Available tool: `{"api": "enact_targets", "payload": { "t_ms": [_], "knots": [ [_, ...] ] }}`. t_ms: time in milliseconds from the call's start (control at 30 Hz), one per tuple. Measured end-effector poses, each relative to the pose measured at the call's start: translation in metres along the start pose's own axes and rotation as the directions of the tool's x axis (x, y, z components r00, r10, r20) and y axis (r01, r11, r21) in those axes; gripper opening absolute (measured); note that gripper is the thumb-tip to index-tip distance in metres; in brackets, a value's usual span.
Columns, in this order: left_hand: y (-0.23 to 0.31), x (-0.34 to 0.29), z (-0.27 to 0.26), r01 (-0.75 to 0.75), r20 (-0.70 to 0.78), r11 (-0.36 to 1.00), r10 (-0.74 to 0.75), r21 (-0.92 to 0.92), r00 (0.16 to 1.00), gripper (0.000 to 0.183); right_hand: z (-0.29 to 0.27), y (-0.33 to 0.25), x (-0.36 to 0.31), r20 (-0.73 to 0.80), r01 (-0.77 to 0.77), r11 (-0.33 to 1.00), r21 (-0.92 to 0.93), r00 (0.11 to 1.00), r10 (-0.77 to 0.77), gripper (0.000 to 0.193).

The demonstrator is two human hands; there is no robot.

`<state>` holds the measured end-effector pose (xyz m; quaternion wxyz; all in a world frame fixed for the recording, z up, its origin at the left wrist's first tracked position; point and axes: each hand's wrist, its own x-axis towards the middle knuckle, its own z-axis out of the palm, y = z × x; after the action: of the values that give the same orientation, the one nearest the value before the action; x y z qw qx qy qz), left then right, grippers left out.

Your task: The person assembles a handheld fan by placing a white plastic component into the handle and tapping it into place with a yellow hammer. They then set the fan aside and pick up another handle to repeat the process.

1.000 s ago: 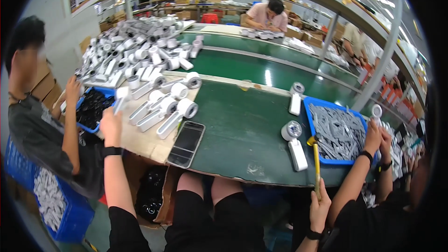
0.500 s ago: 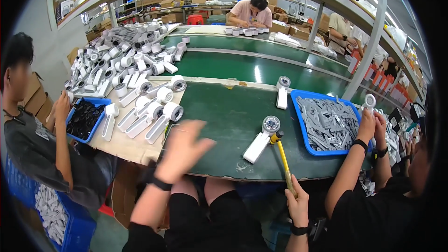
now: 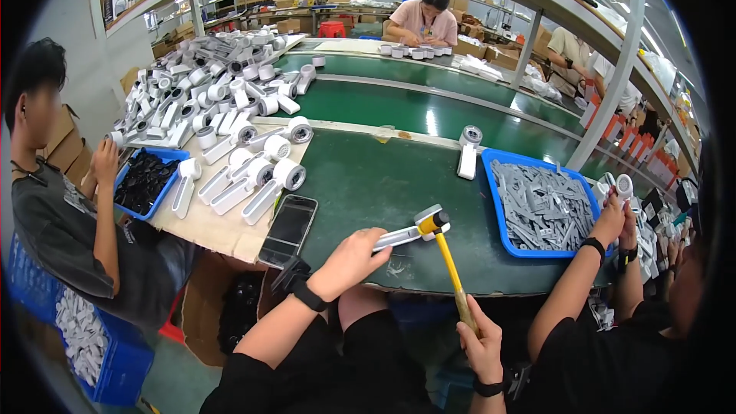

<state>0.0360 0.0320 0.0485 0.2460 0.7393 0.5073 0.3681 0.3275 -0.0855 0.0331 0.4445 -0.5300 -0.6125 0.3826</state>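
My left hand [image 3: 351, 263] is closed round the handle end of a white handheld fan body [image 3: 397, 238], which lies tilted over the green table. My right hand [image 3: 483, 339] grips the worn lower end of a yellow-handled mallet [image 3: 451, 262]. Its black and yellow head overlaps the fan body's round end; whether the two touch I cannot tell. Further back, another white fan body [image 3: 467, 161] rests on the table near the blue tray [image 3: 500, 211] of grey plastic strips.
A phone [image 3: 290, 224] lies left of my hand. Several fan bodies [image 3: 261, 198] sit on cardboard beside it, with a large heap [image 3: 207, 92] behind. Co-workers sit to my left and right, one holding a fan part [image 3: 623, 186]. A blue tray [image 3: 157, 207] of black pieces stands at left.
My left hand has come down and right onto the fan body's handle, uncovering the phone. The fan body has turned to lie more sideways, and the mallet head has moved left over its round end.
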Motion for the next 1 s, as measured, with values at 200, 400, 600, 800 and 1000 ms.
{"api": "enact_targets", "payload": {
  "t_ms": [200, 400, 600, 800, 1000],
  "knots": [
    [-0.027, -0.017, 0.0, -0.115, -0.265, 0.989, 0.136, 0.091, 0.955, 0.024, 0.012, -0.029, 0.023, 0.142, 0.328, 0.925, -0.194, 0.942, -0.305, 0.057],
    [-0.03, -0.015, 0.002, -0.138, -0.291, 0.989, 0.145, 0.045, 0.946, 0.023, 0.014, -0.038, 0.019, 0.191, 0.388, 0.86, -0.332, 0.92, -0.342, 0.056],
    [-0.029, -0.016, 0.004, -0.142, -0.303, 0.989, 0.147, 0.038, 0.941, 0.024, 0.012, -0.054, 0.015, 0.17, 0.373, 0.869, -0.325, 0.927, -0.334, 0.054],
    [-0.034, -0.021, 0.014, -0.087, -0.408, 0.996, 0.07, -0.023, 0.91, 0.028, 0.007, -0.056, 0.021, 0.288, 0.319, 0.869, -0.378, 0.933, -0.216, 0.055],
    [-0.031, -0.03, 0.009, 0.074, -0.421, 0.997, -0.062, 0.012, 0.905, 0.031, 0.017, -0.059, 0.019, 0.302, 0.398, 0.845, -0.357, 0.905, -0.299, 0.057]
  ]
}}
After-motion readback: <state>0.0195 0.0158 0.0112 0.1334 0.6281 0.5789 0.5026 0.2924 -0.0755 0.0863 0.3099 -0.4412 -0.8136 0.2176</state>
